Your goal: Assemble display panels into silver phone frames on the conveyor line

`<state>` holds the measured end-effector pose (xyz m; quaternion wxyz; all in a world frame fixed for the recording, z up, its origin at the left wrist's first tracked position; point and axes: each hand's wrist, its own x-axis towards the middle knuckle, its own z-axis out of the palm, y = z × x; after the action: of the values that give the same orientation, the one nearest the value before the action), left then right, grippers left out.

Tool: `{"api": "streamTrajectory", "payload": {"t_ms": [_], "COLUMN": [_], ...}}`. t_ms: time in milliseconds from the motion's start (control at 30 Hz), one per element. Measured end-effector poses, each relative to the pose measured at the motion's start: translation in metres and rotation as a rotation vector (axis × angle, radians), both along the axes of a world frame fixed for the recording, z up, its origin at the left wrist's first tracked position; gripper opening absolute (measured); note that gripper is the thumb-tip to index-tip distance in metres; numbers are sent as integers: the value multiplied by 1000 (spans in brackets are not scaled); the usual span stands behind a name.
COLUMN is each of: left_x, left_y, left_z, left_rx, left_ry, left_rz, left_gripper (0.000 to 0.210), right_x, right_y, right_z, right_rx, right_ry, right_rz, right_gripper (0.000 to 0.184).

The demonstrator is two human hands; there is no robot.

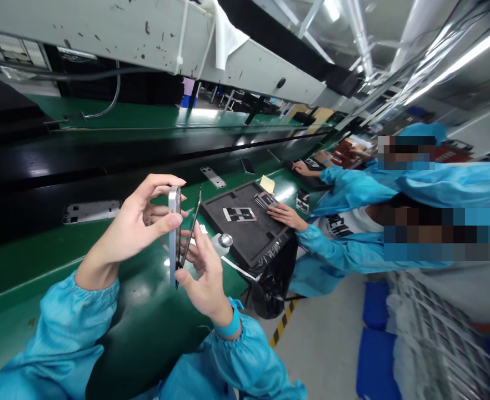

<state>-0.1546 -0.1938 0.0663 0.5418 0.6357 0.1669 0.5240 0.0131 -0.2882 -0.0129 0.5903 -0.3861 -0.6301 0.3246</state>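
Note:
My left hand [139, 222] is closed around a phone body [172, 239] with a silver-blue edge, held upright above the green bench. In my right hand [205, 275] is a thin dark phone panel [193, 228], gripped by its outer side and lower end. Panel and body form a narrow V, apart at the top and close together at the bottom. Whether they are joined there I cannot tell. The inner face of the body is mostly turned away. A blue band circles my right wrist.
Left of my hands, a pale phone-shaped plate [93, 211] lies on the green bench [140, 311]; another plate [213, 176] lies farther along. A small bottle [222, 243] stands beside a black tray [228, 239], where a co-worker's hand [289, 215] touches stacked parts. A black bag [270, 289] hangs at the edge.

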Motion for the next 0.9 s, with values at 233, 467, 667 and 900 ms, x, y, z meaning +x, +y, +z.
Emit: {"api": "streamTrajectory", "payload": {"t_ms": [233, 467, 667, 900], "left_x": [4, 6, 29, 40], "left_y": [-3, -11, -16, -16], "left_z": [0, 2, -1, -4], "left_rx": [-18, -25, -244, -343], "left_ry": [59, 22, -141, -128], "left_rz": [0, 33, 59, -168], "left_gripper": [43, 41, 55, 65], "right_x": [-10, -4, -9, 13], "right_y": [2, 14, 28, 44], "right_z": [-13, -14, -18, 27], "right_rx": [-50, 52, 198, -134], "right_ry": [48, -10, -221, 134], "right_rz": [-47, -55, -162, -162], "right_gripper": [90, 76, 66, 79]}}
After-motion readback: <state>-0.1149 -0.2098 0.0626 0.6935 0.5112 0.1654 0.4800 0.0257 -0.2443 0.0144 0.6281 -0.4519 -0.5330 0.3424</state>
